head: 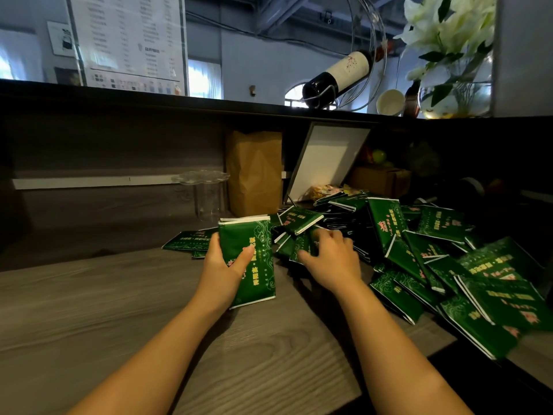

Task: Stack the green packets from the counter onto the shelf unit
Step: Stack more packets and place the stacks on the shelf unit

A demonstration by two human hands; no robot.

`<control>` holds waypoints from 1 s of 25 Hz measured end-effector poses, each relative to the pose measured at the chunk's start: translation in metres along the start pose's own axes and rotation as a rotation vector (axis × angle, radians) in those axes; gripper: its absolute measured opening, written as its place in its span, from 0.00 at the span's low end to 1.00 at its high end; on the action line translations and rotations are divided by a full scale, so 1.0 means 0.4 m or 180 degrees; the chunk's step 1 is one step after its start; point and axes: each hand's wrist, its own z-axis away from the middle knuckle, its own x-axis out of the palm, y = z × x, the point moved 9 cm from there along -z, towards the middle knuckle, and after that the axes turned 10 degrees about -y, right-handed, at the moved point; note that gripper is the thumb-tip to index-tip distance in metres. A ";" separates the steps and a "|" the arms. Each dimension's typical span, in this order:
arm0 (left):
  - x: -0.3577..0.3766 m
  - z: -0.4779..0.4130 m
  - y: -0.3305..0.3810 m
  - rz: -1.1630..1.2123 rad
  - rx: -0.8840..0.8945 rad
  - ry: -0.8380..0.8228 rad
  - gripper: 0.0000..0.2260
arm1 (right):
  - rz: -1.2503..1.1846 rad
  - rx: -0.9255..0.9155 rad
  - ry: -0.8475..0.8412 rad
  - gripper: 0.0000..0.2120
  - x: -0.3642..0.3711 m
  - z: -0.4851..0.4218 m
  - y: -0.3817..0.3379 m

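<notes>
My left hand [223, 260] grips a small stack of green packets [254, 265], held upright on the wooden counter [119, 310], thumb across the front. My right hand [332, 259] reaches into a loose pile of green packets [419, 250] spread over the counter's right side; its fingers curl round one packet [302, 245] at the pile's left edge. A few more green packets [188, 241] lie flat behind my left hand.
A brown paper bag [254, 172], a clear plastic cup [208, 193] and a leaning white board [326, 160] stand at the back. On the raised ledge above are a wine bottle in a wire holder [338, 76] and a vase of flowers [454, 85].
</notes>
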 end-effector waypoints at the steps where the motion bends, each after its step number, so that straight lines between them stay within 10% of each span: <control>1: -0.006 -0.001 -0.003 0.0084 -0.0058 0.0067 0.11 | 0.0250 0.0246 -0.0333 0.31 0.022 -0.006 0.031; 8: -0.031 -0.003 -0.060 0.0833 -0.0795 0.0451 0.09 | -0.1119 0.0190 0.0559 0.08 -0.065 0.018 0.065; 16: -0.036 -0.004 -0.074 0.0805 -0.0928 0.0483 0.10 | -0.2496 -0.0467 0.0650 0.21 -0.085 0.042 0.019; 25: -0.082 0.002 -0.054 0.0475 -0.0854 0.0781 0.03 | -0.3318 -0.1122 0.0770 0.07 -0.101 0.054 -0.016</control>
